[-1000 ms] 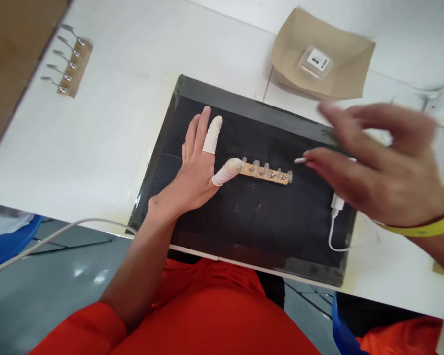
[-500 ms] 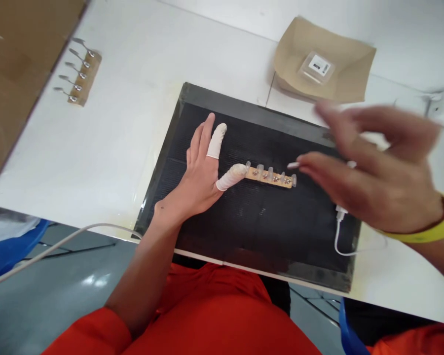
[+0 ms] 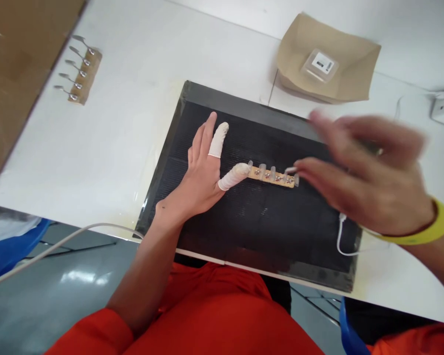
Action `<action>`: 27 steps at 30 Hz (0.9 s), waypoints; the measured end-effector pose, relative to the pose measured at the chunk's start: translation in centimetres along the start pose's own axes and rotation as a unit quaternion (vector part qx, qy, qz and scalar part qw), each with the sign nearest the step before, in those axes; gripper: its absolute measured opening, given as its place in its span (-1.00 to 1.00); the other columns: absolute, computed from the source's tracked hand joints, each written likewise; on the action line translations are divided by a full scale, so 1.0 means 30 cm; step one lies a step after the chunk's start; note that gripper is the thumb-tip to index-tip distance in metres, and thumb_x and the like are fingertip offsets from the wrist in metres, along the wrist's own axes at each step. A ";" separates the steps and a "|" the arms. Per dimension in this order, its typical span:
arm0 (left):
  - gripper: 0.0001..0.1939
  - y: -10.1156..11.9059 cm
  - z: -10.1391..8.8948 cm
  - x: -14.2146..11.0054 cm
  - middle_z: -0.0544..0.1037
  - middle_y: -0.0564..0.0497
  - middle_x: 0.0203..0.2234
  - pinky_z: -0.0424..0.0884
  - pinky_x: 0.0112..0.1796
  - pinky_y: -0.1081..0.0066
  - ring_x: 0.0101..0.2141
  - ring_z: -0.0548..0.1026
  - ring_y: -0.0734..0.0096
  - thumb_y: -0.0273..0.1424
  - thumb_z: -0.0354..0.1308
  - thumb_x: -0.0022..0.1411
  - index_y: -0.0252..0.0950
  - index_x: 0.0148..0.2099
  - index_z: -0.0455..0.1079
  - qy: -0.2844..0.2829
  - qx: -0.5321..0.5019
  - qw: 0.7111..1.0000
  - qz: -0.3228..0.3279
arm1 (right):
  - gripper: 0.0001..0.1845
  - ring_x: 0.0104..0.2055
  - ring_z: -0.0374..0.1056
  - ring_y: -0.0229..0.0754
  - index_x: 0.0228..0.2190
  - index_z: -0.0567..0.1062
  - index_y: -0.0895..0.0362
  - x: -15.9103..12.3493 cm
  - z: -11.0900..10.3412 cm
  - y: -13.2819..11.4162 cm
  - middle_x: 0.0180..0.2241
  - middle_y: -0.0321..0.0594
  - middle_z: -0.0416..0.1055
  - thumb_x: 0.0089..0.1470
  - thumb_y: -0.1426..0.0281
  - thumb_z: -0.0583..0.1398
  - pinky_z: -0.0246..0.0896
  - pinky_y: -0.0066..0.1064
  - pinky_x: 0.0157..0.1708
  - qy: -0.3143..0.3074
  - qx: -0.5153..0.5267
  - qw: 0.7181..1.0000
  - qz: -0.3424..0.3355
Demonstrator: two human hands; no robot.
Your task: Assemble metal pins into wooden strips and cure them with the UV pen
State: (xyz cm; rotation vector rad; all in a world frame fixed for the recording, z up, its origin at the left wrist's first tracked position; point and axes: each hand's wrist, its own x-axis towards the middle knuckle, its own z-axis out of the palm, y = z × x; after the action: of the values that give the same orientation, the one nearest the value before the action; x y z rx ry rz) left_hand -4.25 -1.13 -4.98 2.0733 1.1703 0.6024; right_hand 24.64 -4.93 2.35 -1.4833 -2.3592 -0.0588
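Observation:
My left hand (image 3: 202,170) lies flat on the black mat (image 3: 251,222), fingers spread, white cots on thumb and index finger. Its thumb tip presses the left end of a small wooden strip (image 3: 273,176) carrying several clear pieces with metal contacts. My right hand (image 3: 366,182), blurred and wearing a yellow wristband, hovers at the strip's right end. Its thumb and forefinger pinch a small white piece (image 3: 290,170) that touches or nearly touches the strip's last position.
A second wooden strip (image 3: 80,74) with several metal clips lies far left on the white table. A brown paper tray (image 3: 327,61) holds a small clear packet. A white cable (image 3: 342,236) crosses the mat's right edge. Brown cardboard lies far left.
My right hand has moved left and slightly down, bringing the white piece to the strip's right end. My left hand stays in place on the strip.

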 end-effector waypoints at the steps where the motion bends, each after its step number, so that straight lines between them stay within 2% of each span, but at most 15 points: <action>1: -0.08 0.002 -0.001 0.001 -0.24 -0.11 0.56 -0.23 0.45 -0.16 0.52 -0.30 -0.06 0.32 -0.20 0.37 -0.03 0.56 -0.21 0.001 -0.001 1.000 0.001 | -0.88 0.29 0.36 0.06 -0.23 0.64 -0.04 -0.008 0.001 -0.002 0.33 -0.26 0.38 0.16 0.26 0.40 0.43 -0.02 0.15 0.000 -0.013 0.998 -0.058; 3: -0.07 0.006 -0.003 0.002 -0.22 -0.13 0.56 -0.23 0.45 -0.18 0.52 -0.29 -0.09 0.33 -0.18 0.36 -0.05 0.55 -0.19 0.002 0.001 1.000 0.001 | -0.81 0.36 0.29 0.03 -0.15 0.61 -0.03 -0.022 0.006 -0.014 0.43 -0.28 0.21 0.17 0.35 0.40 0.42 -0.08 0.19 -0.006 -0.028 0.985 -0.168; 4: -0.07 0.006 -0.004 0.003 -0.21 -0.14 0.55 -0.23 0.45 -0.18 0.52 -0.28 -0.10 0.32 -0.18 0.36 -0.06 0.55 -0.18 0.001 0.001 1.000 0.000 | -0.77 0.34 0.32 -0.01 -0.11 0.59 -0.01 -0.027 0.008 -0.023 0.43 -0.27 0.21 0.18 0.39 0.39 0.43 -0.13 0.20 -0.009 -0.035 0.978 -0.207; 6: -0.07 0.003 -0.004 0.002 -0.19 -0.16 0.55 -0.22 0.45 -0.18 0.52 -0.26 -0.13 0.32 -0.17 0.36 -0.09 0.55 -0.16 0.002 0.002 1.000 0.000 | -0.72 0.31 0.36 0.00 -0.10 0.56 0.07 -0.032 0.007 -0.039 0.40 -0.16 0.26 0.15 0.45 0.41 0.46 -0.18 0.19 0.001 -0.048 0.971 -0.233; 8: -0.08 -0.008 0.000 0.001 -0.18 -0.16 0.55 -0.21 0.45 -0.18 0.52 -0.24 -0.15 0.31 -0.17 0.38 -0.08 0.55 -0.16 0.007 0.000 1.000 0.011 | -0.69 0.38 0.26 0.17 -0.12 0.55 0.15 -0.035 0.000 -0.044 0.45 -0.01 0.15 0.10 0.49 0.43 0.45 -0.06 0.20 0.043 -0.073 0.972 -0.218; 9: -0.09 -0.015 0.003 0.001 -0.18 -0.16 0.55 -0.22 0.45 -0.19 0.52 -0.24 -0.16 0.30 -0.17 0.38 -0.08 0.54 -0.16 0.011 0.000 1.000 0.019 | -0.70 0.40 0.23 0.23 -0.13 0.55 0.16 -0.038 -0.005 -0.041 0.47 0.00 0.08 0.09 0.51 0.42 0.44 -0.01 0.19 0.055 -0.080 0.973 -0.211; 11: -0.10 -0.030 0.009 -0.001 -0.18 -0.16 0.55 -0.24 0.44 -0.22 0.51 -0.24 -0.19 0.29 -0.16 0.39 -0.07 0.54 -0.17 0.019 0.000 0.999 0.035 | -0.73 0.38 0.26 0.22 -0.14 0.54 0.12 -0.051 -0.014 -0.024 0.51 -0.10 -0.01 0.12 0.57 0.37 0.47 0.00 0.16 0.027 -0.089 0.973 -0.212; 13: -0.11 -0.042 0.015 -0.001 -0.18 -0.17 0.55 -0.26 0.44 -0.24 0.51 -0.24 -0.21 0.28 -0.15 0.40 -0.08 0.54 -0.17 0.025 0.001 0.999 0.047 | -0.72 0.30 0.35 0.19 -0.12 0.54 0.09 -0.070 -0.022 0.001 0.50 -0.14 0.00 0.13 0.57 0.35 0.49 -0.01 0.13 -0.009 -0.093 0.971 -0.221; 17: -0.12 -0.048 0.017 -0.002 -0.17 -0.17 0.55 -0.24 0.44 -0.23 0.51 -0.20 -0.20 0.28 -0.15 0.40 -0.06 0.54 -0.17 0.026 0.003 0.998 0.048 | -0.63 0.29 0.37 0.26 -0.06 0.54 0.05 -0.111 -0.030 0.040 0.50 -0.11 0.00 0.09 0.47 0.42 0.49 0.10 0.10 0.049 -0.116 0.977 -0.170; 21: -0.12 -0.045 0.012 -0.002 -0.16 -0.17 0.55 -0.24 0.44 -0.24 0.51 -0.19 -0.19 0.27 -0.17 0.40 -0.06 0.54 -0.18 0.017 0.009 0.999 0.047 | -0.66 0.31 0.37 0.13 -0.11 0.56 0.01 -0.141 -0.032 0.046 0.49 -0.25 0.03 0.09 0.55 0.39 0.50 -0.08 0.13 0.008 -0.109 0.975 -0.193; 24: -0.12 -0.045 0.013 -0.001 -0.15 -0.18 0.55 -0.26 0.44 -0.23 0.51 -0.18 -0.18 0.28 -0.19 0.40 -0.07 0.55 -0.17 0.019 0.018 0.999 0.046 | -0.57 0.35 0.29 0.27 -0.02 0.57 -0.03 -0.159 -0.029 0.047 0.49 -0.21 0.05 0.08 0.50 0.41 0.47 0.05 0.11 0.060 -0.104 0.983 -0.138; 25: -0.11 -0.045 0.014 -0.001 -0.15 -0.18 0.55 -0.26 0.44 -0.22 0.51 -0.18 -0.18 0.29 -0.20 0.40 -0.07 0.55 -0.18 0.020 0.022 0.999 0.043 | -0.56 0.34 0.31 0.28 -0.01 0.57 -0.04 -0.164 -0.027 0.047 0.49 -0.23 0.05 0.08 0.50 0.41 0.46 0.05 0.11 0.062 -0.102 0.983 -0.141; 27: -0.11 -0.045 0.016 -0.001 -0.15 -0.17 0.55 -0.26 0.44 -0.21 0.51 -0.18 -0.17 0.30 -0.22 0.39 -0.06 0.55 -0.18 0.021 0.028 0.999 0.040 | -0.59 0.29 0.38 0.21 -0.03 0.57 -0.03 -0.170 -0.022 0.049 0.48 -0.26 0.05 0.09 0.53 0.39 0.46 -0.02 0.14 0.028 -0.098 0.982 -0.162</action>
State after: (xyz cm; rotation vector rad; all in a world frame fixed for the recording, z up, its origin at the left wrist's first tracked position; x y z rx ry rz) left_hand -4.69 -0.80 -6.31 2.1724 1.1447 0.6596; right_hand 28.09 -8.83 1.16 -1.1427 -2.5851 -0.4178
